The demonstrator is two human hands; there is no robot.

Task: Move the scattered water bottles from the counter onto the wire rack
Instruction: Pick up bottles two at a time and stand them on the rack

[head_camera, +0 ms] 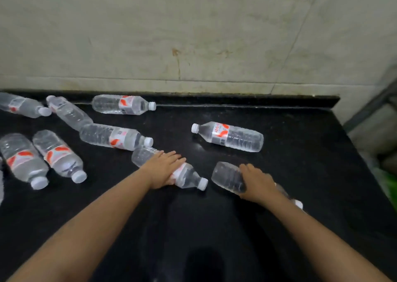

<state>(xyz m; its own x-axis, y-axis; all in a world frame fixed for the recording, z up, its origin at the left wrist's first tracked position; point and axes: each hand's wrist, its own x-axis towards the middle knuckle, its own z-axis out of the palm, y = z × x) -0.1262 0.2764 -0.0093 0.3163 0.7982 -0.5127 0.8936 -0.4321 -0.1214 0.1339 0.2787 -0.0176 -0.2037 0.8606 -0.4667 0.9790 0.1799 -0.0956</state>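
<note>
Bottles: clear plastic water bottles with white caps and red-and-white labels lie on their sides, scattered over the black polished stone bench [279, 195].
Bottle under left hand: one clear bottle [189, 177] lies at the bench's middle, cap toward the right and near side; the left hand [164, 167] lies over its label, fingers spread across the top and only lightly bent.
Bottle under right hand: another clear bottle [227, 176] lies just to the right, base pointing away; the right hand [256, 181] wraps its middle, fingers curled over the body.
Other bottles: a lone bottle [229, 136] lies further back on the right; a cluster [116, 136] fills the left side and runs out of view.
Wire rack: only a grey metal frame [371, 105] shows at the right edge beyond the bench; whether that is the rack I cannot tell.
Step in hand: judged as taking one bottle in each hand before lifting.
Doing it well: close the left fingers fully round the barrel before lifting, as a flat palm would let a round bottle roll. Grip near the middle, so neither end droops, and squeeze gently because thin plastic buckles. Lift straight up, clear of the neighbouring bottles.
Risk: nudging the nearby cluster, which may roll.
</note>
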